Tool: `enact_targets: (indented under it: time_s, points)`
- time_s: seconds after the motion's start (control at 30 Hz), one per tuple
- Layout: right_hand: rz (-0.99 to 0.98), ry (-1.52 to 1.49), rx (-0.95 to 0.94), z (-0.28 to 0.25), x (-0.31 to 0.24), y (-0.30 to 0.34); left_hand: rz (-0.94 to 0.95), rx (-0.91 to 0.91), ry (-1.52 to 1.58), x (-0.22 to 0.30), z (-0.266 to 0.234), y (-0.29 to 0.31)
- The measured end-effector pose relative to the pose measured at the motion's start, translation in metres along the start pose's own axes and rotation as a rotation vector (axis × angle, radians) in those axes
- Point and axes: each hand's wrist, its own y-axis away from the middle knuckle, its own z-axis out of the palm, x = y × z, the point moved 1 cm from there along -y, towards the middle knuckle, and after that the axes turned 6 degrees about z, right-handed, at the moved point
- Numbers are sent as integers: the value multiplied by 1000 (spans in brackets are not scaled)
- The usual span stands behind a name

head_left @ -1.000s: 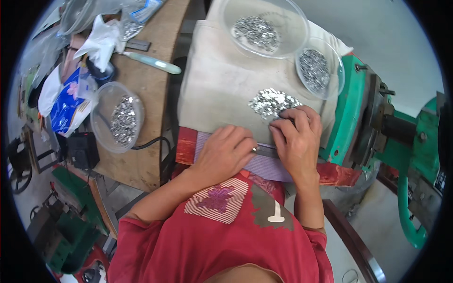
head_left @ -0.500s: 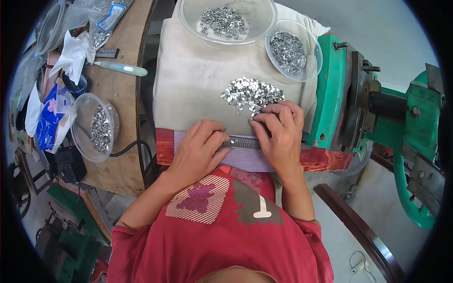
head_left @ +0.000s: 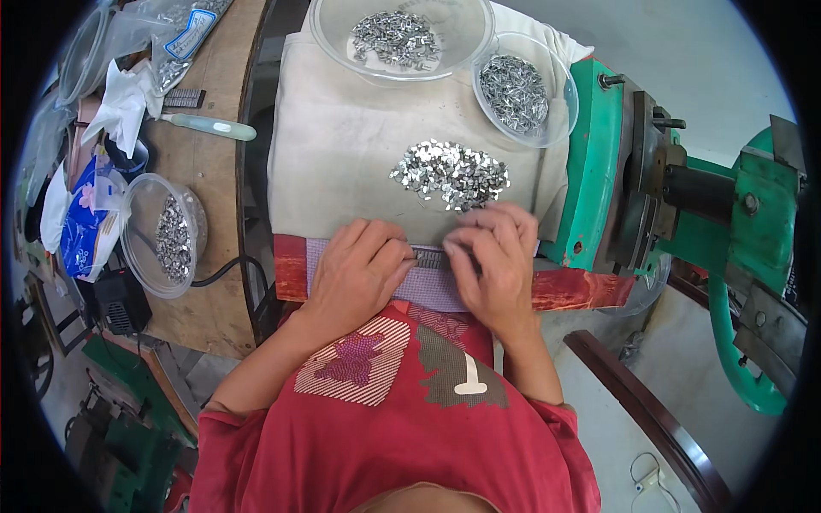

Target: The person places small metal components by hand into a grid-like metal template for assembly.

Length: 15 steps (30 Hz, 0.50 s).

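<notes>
My left hand [head_left: 359, 267] and my right hand [head_left: 494, 256] meet at the near edge of a beige cloth [head_left: 342, 154], fingers curled around a short row of small metal pieces [head_left: 430, 256] held between them. Just beyond my fingertips lies a loose heap of shiny metal pieces [head_left: 451, 173] on the cloth. Under my hands runs a lilac checked strip [head_left: 428, 289] over a red board [head_left: 573, 291].
Two clear bowls of metal pieces stand at the cloth's far side, a large one [head_left: 402, 38] and a smaller one [head_left: 523, 90]. A third clear bowl [head_left: 162, 235] sits on the wooden bench at left, near a pale green handle [head_left: 209, 126]. A green machine [head_left: 676, 197] stands at right.
The view has shifted, so the cloth and bowls sit nearer the top of the picture. My hands stay together at the cloth's near edge, working the row of pieces.
</notes>
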Motion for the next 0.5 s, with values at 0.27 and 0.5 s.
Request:
enact_targets:
  time_s: [0.27, 0.5]
  points:
    - [29, 8, 52, 1, 1, 17, 35, -20, -21, 2, 0, -2]
    - [-70, 130, 60, 5, 20, -18, 68, 16, -24, 3, 3, -3]
